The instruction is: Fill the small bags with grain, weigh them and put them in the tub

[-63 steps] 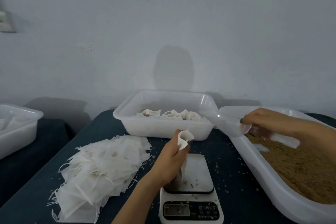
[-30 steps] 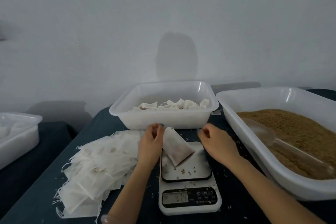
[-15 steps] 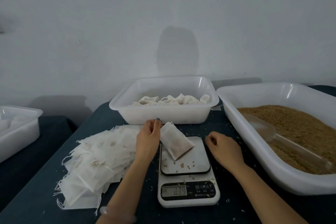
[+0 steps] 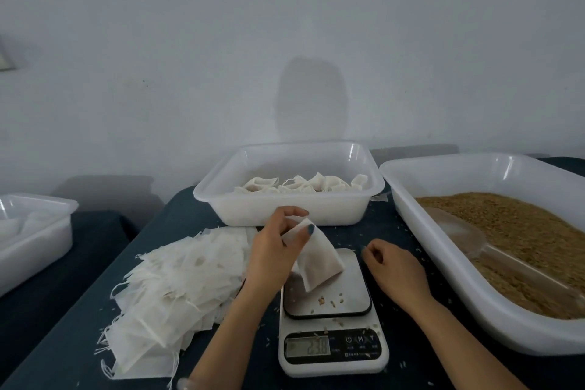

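Left hand (image 4: 269,250) pinches the top of a filled bag (image 4: 318,264) between thumb and fingers. The bag hangs tilted over the scale (image 4: 332,342) plate; its lower corner is at the plate, and contact can't be judged. Loose grains lie on the plate. The display is lit but blurred. Right hand (image 4: 394,269) rests on the table (image 4: 395,228) just right of the scale, fingers loosely curled, gripping nothing. Tub (image 4: 285,207) behind the scale holds filled bags. Pile of empty bags (image 4: 177,279) lies left. Tray (image 4: 449,269) of grain (image 4: 522,225) sits right, scoop (image 4: 456,231) lying in it.
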Demonstrator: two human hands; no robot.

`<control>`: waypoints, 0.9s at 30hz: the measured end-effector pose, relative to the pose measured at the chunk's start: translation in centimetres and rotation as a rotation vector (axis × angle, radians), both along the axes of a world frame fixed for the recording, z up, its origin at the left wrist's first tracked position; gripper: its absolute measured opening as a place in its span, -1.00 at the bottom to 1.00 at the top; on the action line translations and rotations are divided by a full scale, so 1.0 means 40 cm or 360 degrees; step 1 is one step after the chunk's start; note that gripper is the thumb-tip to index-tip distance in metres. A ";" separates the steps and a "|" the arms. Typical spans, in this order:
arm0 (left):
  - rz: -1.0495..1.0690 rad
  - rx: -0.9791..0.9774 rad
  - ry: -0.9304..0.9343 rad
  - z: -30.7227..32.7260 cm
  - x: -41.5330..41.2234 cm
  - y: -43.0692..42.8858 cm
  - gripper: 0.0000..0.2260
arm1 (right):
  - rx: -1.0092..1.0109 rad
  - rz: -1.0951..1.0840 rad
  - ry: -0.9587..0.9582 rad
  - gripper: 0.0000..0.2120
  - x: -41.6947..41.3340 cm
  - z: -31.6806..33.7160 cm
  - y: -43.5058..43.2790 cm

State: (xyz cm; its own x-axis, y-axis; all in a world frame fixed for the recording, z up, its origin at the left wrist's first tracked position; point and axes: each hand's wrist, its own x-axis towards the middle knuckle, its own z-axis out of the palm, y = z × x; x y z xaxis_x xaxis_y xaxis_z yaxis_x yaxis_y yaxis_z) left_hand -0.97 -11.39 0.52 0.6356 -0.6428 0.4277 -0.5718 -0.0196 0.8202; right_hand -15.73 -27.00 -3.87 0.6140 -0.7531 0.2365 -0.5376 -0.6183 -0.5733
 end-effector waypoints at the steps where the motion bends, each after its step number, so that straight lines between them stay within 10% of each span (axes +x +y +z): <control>1: -0.0070 -0.0067 -0.0065 0.002 -0.005 0.001 -0.81 | 0.0008 0.0002 -0.0004 -0.72 0.001 0.000 -0.001; 16: 0.0452 -0.0348 -0.0104 0.219 0.182 -0.065 -0.80 | 0.0046 0.0013 -0.0083 -0.68 0.004 -0.021 -0.012; 22: 0.0722 0.0236 -0.0705 0.212 0.329 -0.109 -0.72 | 0.0065 0.0013 -0.0067 -0.69 0.007 -0.016 -0.015; 27: 0.0424 0.1325 -0.0878 0.125 0.356 -0.077 -0.67 | 0.0098 0.0024 0.0003 -0.70 0.008 -0.015 -0.013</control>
